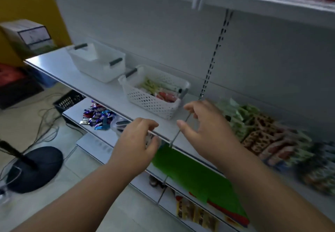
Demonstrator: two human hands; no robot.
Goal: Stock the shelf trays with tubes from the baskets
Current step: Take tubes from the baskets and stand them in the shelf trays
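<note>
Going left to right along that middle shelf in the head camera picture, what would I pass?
Solid white basket → perforated white basket holding packets → thin metal divider rod → stocked rows of green, patterned and pink packets.

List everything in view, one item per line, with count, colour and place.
solid basket: one, white, grey handles, far left on the shelf.
perforated basket: one, white, mid-shelf, holding green and red tubes.
stocked packets: many, green, brown and pink, blurred, right on the shelf.
wrapped sweets: a pile, blue, purple and red, on the shelf below.
green sheet: one, lower shelf.
black crate: one, on the floor.
black round base: one, floor, left.
left hand: fingers loosely curled, at the shelf edge.
right hand: fingers relaxed, above the shelf.
</note>
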